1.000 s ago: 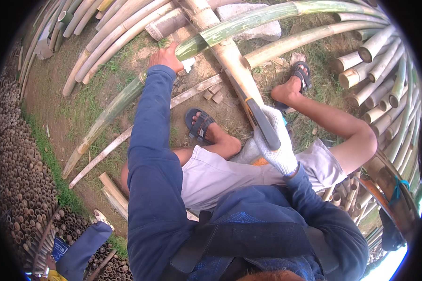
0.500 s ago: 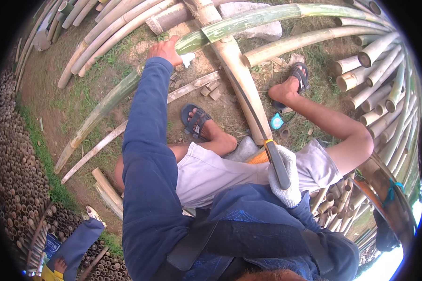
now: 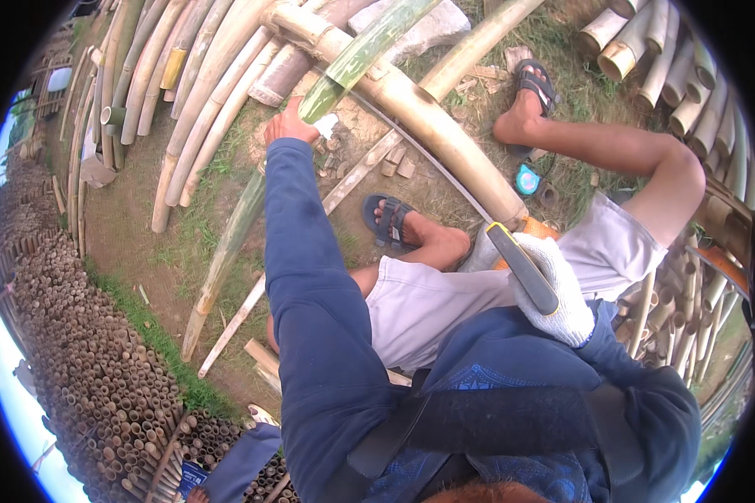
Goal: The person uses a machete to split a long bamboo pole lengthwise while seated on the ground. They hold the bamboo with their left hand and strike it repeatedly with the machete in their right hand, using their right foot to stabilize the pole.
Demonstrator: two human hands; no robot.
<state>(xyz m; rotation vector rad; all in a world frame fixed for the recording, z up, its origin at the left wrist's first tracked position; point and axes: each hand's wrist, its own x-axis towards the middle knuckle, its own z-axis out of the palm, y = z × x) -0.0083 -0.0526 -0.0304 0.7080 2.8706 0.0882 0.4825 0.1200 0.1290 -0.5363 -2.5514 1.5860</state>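
My left hand (image 3: 288,127) is bare and grips a long green bamboo pole (image 3: 369,50) that runs from the upper middle down to the lower left. My right hand (image 3: 559,293), in a white knitted glove, is closed around the grey handle of a cutting tool (image 3: 522,267); the blade runs down toward my chest, its end hidden. The tool is drawn back close to my body, away from the pole. A thick tan bamboo trunk (image 3: 428,117) lies under the green pole and across my lap. My sandalled feet (image 3: 394,222) rest on the ground.
Cut bamboo poles (image 3: 184,92) lie stacked at the upper left, and more tubes (image 3: 688,75) at the right. A wall of stacked bamboo ends (image 3: 84,360) fills the lower left. Wood chips (image 3: 394,159) and a small blue object (image 3: 528,180) lie on the dirt.
My right hand has drawn the tool back from the tan trunk toward my chest. My left hand has stayed on the green pole.
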